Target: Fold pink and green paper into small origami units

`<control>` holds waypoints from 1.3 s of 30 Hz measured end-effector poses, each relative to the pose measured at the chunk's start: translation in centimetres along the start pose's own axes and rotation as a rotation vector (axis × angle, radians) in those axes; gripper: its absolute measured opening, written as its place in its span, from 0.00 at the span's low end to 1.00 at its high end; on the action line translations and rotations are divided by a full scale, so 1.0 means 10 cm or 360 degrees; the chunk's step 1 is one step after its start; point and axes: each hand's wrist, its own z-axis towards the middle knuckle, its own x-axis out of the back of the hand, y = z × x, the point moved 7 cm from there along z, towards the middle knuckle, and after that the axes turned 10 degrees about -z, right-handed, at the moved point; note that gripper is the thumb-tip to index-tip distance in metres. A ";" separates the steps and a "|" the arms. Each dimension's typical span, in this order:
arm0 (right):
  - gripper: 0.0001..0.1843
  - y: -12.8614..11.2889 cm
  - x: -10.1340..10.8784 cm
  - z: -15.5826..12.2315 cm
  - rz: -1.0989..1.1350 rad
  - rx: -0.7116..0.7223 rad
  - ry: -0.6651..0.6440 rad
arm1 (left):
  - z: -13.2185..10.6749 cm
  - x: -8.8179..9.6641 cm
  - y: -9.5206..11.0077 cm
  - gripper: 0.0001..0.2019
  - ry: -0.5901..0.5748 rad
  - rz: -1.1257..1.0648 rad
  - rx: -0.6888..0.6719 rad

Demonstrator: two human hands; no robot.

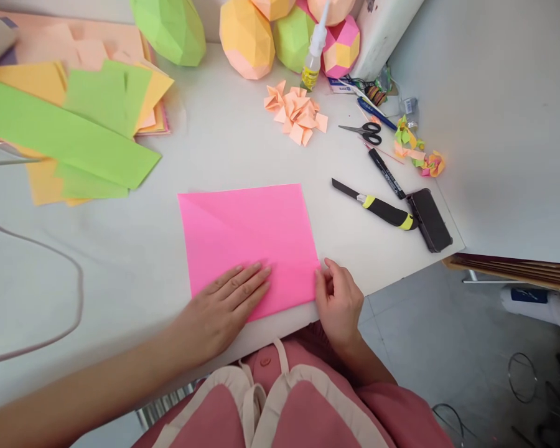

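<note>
A bright pink sheet of paper (247, 230) lies on the white table near its front edge, with a faint diagonal crease in its upper left part. My left hand (228, 298) rests flat on the lower middle of the sheet, fingers stretched out. At the sheet's right edge, near the lower corner, my right hand (340, 298) has its fingers curled, with thumb and forefinger at the paper's edge. To the right lies a utility knife (378, 205) with its dark blade out.
Green paper strips (74, 137) and orange sheets are piled at left. Faceted paper shapes (247, 37), a glue bottle (310, 65) and folded peach pieces (298, 115) stand behind. Scissors (369, 132), a black marker (386, 174) and a black phone-like object (430, 221) lie right. A cable (80, 280) curves at left.
</note>
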 end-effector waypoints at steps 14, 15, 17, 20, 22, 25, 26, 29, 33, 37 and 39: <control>0.09 0.01 -0.02 0.00 0.0137 0.0027 -0.0039 | 0.01 0.01 0.00 0.30 0.0038 0.0053 0.0000; 0.09 0.01 -0.01 0.00 0.0143 0.0031 -0.0032 | 0.01 0.02 0.00 0.30 0.0037 0.0035 0.0005; 0.09 0.01 0.00 0.00 0.0143 0.0034 -0.0017 | 0.01 0.02 0.00 0.30 0.0033 0.0000 0.0016; 0.08 0.01 -0.01 0.00 0.0147 0.0034 -0.0012 | 0.01 0.02 -0.01 0.30 0.0005 0.0002 0.0022; 0.08 0.02 -0.01 0.00 0.0161 0.0034 -0.0015 | 0.01 0.01 -0.01 0.29 -0.0020 0.0033 0.0015; 0.09 0.02 -0.02 0.00 0.0174 0.0032 -0.0021 | 0.00 0.01 -0.01 0.29 -0.0019 0.0062 0.0005; 0.09 0.02 -0.02 0.00 0.0170 0.0030 -0.0027 | 0.00 0.01 -0.01 0.29 -0.0017 0.0062 0.0002; 0.09 0.02 -0.04 0.00 0.0143 0.0022 -0.0057 | 0.01 0.02 0.00 0.29 -0.0018 0.0059 -0.0002; 0.11 0.02 -0.04 0.00 0.0109 0.0025 -0.0077 | 0.01 0.01 0.00 0.28 -0.0020 0.0092 0.0012; 0.11 0.02 -0.06 0.00 0.0087 0.0034 -0.0093 | 0.00 0.00 -0.01 0.25 -0.0023 0.0122 0.0024; 0.11 0.01 -0.06 0.00 0.0069 0.0038 -0.0092 | 0.01 0.00 0.00 0.24 -0.0055 0.0157 0.0020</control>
